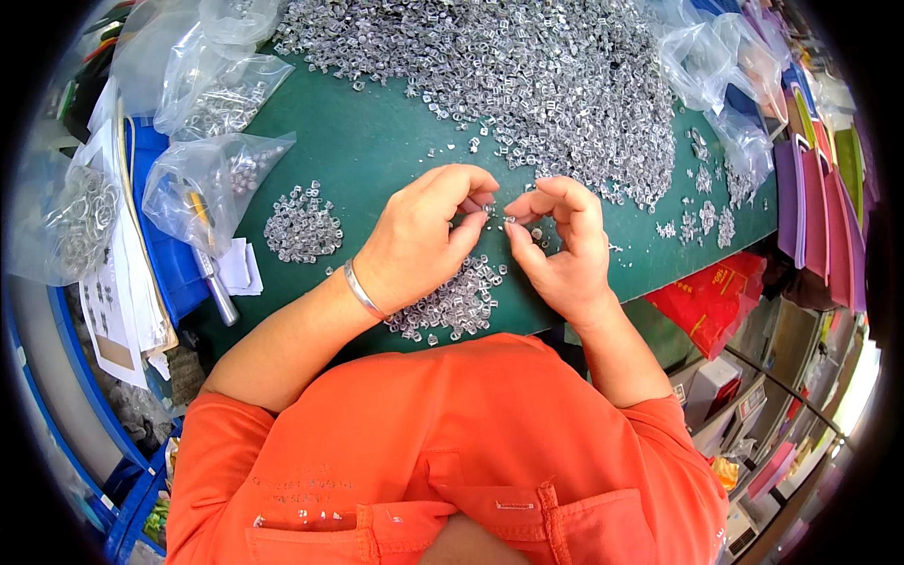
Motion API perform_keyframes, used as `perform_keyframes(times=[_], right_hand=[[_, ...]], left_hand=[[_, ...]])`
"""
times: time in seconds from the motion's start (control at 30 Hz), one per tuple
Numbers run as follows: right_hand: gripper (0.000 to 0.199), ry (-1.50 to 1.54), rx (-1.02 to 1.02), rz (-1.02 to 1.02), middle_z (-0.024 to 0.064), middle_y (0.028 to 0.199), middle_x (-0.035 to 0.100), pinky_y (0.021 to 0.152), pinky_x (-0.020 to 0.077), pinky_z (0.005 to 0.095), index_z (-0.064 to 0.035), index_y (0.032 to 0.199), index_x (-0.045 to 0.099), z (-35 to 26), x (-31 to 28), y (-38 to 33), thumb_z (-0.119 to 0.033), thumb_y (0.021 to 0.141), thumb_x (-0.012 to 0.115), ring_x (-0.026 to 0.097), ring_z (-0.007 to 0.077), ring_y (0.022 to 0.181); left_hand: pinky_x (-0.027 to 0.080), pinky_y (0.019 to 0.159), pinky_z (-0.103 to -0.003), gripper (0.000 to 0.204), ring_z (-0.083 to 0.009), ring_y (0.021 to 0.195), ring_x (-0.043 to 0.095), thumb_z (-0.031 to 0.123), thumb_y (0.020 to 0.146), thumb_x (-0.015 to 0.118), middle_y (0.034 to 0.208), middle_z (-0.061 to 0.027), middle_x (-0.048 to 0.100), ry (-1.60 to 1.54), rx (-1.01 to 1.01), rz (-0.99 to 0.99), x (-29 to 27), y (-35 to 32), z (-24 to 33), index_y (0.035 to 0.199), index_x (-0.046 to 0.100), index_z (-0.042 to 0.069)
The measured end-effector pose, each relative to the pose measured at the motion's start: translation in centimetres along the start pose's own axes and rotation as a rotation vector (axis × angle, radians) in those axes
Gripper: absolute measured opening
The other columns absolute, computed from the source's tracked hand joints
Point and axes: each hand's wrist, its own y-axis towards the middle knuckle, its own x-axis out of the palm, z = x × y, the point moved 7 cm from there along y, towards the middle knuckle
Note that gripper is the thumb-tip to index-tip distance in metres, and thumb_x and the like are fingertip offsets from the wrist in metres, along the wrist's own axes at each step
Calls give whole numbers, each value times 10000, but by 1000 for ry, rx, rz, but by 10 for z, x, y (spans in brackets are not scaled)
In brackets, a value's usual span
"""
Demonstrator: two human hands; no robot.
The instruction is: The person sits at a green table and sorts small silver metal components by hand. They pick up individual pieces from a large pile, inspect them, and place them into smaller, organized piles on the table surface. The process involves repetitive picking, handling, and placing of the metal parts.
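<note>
At the middle of the green table [377, 141], head view: left hand [424, 235] and right hand [560, 250] meet fingertip to fingertip, each pinching a tiny clear part [490, 209]. Two small heaps [303, 226] lie near the wrists, seemingly handled already; the big pile [527, 75] beyond looks barely reduced, so most work remains.

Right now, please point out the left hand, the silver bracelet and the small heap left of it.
left hand [419, 235], head view, back of hand.
silver bracelet [362, 290], head view, band on wrist.
small heap [303, 226], head view, its middle.
</note>
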Motion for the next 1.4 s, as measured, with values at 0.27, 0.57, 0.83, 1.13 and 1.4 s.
perform_keyframes(times=[0.27, 0.57, 0.83, 1.13, 1.4], right_hand=[[377, -250, -67, -39, 83, 904, 644, 718, 500, 340, -38, 1086, 561, -1, 4, 10, 63, 743, 682, 637, 246, 816], [181, -390, -169, -29, 94, 875, 637, 749, 454, 383, -44, 932, 624, -10, 3, 15, 42, 774, 642, 600, 299, 837], [128, -546, -275, -96, 44, 855, 601, 691, 420, 387, -89, 822, 622, -1, 3, 9, -52, 709, 670, 557, 260, 794], [131, -763, -49, 453, 103, 832, 652, 703, 506, 319, -25, 874, 628, 17, -134, -17, 51, 773, 660, 635, 263, 758], [82, -1023, 179, 482, 144, 888, 676, 801, 502, 401, -22, 887, 675, 61, -205, -52, -33, 811, 645, 636, 332, 849]], left_hand=[[552, 699, -302, 299, -206, 794, 670, -52, 795, 655, 916, -111, 645, -25, -14, -14, 0, -2, -3, 1078, 580, 12], [540, 686, -292, 294, -190, 779, 660, -51, 797, 673, 895, -98, 649, 84, 80, 60, -9, -5, 6, 1073, 602, 19], [505, 669, -269, 93, -190, 753, 627, -27, 821, 678, 885, -98, 641, 123, 80, 11, -16, -7, 9, 905, 648, 2], [526, 700, -277, 170, -199, 784, 652, -79, 823, 645, 920, -116, 661, 64, 52, 16, -9, -9, 10, 979, 668, -16], [539, 821, -278, 393, -150, 937, 647, -109, 857, 615, 1004, -104, 661, -209, -78, 9, -1, -18, -2, 1228, 518, -17]])
